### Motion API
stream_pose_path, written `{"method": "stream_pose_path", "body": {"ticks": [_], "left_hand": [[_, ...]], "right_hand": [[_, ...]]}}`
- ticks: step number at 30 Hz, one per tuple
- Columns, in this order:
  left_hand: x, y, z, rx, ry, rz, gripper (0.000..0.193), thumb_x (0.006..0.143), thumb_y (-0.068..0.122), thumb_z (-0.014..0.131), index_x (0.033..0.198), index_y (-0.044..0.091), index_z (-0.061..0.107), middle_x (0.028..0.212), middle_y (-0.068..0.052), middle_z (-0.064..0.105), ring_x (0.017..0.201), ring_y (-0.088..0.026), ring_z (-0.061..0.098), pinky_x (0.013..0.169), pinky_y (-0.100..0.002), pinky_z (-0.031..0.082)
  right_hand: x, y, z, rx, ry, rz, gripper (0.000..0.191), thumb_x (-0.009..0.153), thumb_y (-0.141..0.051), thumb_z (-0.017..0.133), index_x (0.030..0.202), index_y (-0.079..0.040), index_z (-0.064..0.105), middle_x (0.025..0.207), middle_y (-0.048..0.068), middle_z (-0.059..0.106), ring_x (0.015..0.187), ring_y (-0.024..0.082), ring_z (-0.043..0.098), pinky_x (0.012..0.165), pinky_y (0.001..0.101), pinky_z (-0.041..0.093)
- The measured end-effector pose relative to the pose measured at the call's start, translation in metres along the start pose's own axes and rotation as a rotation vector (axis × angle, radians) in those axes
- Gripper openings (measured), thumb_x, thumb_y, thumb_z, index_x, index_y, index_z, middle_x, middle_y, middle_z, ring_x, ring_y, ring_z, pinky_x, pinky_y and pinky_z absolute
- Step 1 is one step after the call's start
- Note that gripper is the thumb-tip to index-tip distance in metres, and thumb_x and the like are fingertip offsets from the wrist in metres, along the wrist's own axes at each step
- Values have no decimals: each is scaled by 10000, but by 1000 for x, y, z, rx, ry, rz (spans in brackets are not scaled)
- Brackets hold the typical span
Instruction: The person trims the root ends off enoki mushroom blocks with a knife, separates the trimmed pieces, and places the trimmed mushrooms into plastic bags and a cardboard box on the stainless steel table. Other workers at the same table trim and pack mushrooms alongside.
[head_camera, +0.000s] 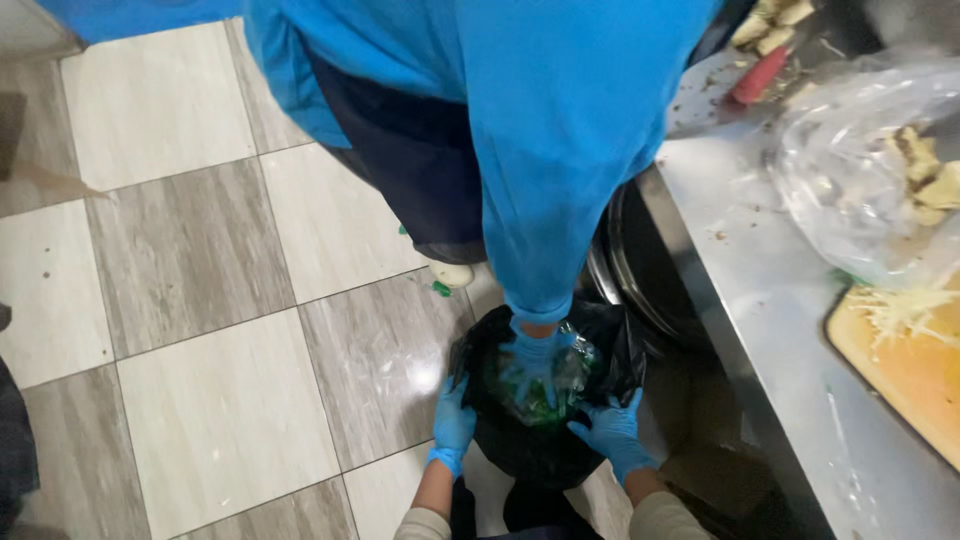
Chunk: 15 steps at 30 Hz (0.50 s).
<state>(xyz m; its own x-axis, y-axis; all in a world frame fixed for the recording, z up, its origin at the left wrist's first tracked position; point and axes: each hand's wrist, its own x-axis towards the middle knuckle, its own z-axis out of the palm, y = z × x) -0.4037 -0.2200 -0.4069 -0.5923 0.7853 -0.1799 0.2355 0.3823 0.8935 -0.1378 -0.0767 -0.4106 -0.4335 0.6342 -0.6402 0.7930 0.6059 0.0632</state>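
Black plastic bin bag (545, 450) — thin, floppy, slippery; we grip its rim w/ left hand (452, 425) & right hand (612, 432), both closed on it — best hold: rim edges.

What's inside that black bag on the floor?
Inside the black bag lies crumpled clear plastic with green scraps. A co-worker's gloved hand reaches in, covering part of it. The left hand and right hand hold the rim. The bottom is hidden.
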Motion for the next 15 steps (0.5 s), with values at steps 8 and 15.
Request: {"method": "stream_pose_path", "body": {"ticks": [8,15], "left_hand": [[2,110,4,131,-141,-15,649,699,55,703,1341,26,611,1305,-197,594,1163,-381,616,1013,-396,502],[-65,210,24,419,-440,82,590,752,302,738,1294,123,588,1326,-159,531,1205,-386,552,1017,-428,447]], "right_hand": [[-84,83,-18,-15,-183,55,538,937,-636,534,1018,-162,776,1023,118,732,1122,344,632,1128,727,170],[-207,109,-31,366,-288,348,514,890,-446,705,1309,-199,537,1283,173,534,1261,409,493,1085,618,296]]}}
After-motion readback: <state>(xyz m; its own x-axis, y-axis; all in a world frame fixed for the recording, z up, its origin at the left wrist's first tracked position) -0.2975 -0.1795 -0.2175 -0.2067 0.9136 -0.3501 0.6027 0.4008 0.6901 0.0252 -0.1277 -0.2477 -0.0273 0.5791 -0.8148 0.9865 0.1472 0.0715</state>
